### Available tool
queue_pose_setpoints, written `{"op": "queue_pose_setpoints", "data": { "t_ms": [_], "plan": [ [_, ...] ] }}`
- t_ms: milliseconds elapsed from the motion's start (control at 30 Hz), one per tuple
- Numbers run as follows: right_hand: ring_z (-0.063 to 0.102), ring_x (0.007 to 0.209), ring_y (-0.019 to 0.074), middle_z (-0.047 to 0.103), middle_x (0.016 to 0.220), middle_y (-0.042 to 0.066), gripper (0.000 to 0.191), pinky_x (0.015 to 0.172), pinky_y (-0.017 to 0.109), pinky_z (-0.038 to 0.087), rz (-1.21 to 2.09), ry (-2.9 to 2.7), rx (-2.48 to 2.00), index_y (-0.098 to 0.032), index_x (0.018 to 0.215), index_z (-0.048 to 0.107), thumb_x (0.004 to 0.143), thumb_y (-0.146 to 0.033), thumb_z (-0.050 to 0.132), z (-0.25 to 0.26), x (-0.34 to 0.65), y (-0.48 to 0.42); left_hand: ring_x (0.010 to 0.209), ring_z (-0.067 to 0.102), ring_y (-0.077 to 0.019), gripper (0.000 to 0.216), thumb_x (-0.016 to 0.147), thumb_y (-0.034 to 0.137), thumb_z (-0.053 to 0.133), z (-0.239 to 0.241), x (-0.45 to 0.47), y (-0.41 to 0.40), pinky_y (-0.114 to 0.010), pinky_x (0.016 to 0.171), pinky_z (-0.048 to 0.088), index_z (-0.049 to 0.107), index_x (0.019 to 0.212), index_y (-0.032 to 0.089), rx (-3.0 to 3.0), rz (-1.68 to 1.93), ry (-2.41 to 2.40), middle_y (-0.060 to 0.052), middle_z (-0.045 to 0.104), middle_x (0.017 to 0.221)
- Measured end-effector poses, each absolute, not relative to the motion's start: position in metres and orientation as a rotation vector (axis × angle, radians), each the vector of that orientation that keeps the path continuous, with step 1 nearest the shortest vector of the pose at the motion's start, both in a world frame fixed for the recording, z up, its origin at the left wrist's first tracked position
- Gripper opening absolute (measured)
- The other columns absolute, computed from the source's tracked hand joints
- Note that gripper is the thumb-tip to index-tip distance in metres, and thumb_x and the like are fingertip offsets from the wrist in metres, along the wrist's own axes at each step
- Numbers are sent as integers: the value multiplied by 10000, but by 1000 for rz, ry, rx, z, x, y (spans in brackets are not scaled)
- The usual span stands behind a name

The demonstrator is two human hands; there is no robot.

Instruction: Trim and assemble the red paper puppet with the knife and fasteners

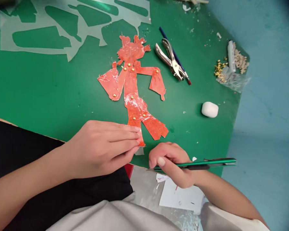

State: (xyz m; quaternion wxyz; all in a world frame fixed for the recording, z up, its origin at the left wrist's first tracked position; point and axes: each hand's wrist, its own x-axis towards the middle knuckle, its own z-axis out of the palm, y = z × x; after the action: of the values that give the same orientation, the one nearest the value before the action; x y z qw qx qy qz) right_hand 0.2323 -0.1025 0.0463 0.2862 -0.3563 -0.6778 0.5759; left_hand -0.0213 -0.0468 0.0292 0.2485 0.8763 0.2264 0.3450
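Observation:
An orange-red jointed paper puppet (131, 81) lies flat on the green table, its parts joined by several brass fasteners. Across its lower left leg rests my left hand (103, 144), fingers stretched out and lying flat on the piece. Beneath the end of that leg a small pale strip (140, 151) sticks out. My right hand (172, 160) is closed around a slim green craft knife (207, 164) at the table's near edge, just right of the puppet's foot and apart from it. The knife's thin tip points left; my fingers partly hide its front.
Translucent cut-out sheets (38, 45) lie at the upper left. A silver hole punch (170, 59) sits against a blue brush (184, 72). To the right are a white eraser (209, 109), brass fasteners (220, 69) and a white tube (231, 56). Paper (180, 195) lies below the edge.

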Motion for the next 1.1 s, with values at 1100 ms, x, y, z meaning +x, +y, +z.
{"op": "queue_pose_setpoints", "data": {
  "t_ms": [1100],
  "plan": [
    [408,506,81,503,670,-62,187,500,215,362,1697,-1823,-903,-219,1016,602,1094,-278,443,49,227,-101,870,711,-156,152,1008,274,665,47,-14,-31,-337,947,527,752,882,271,1939,589,440,66,755,764]
  ]
}}
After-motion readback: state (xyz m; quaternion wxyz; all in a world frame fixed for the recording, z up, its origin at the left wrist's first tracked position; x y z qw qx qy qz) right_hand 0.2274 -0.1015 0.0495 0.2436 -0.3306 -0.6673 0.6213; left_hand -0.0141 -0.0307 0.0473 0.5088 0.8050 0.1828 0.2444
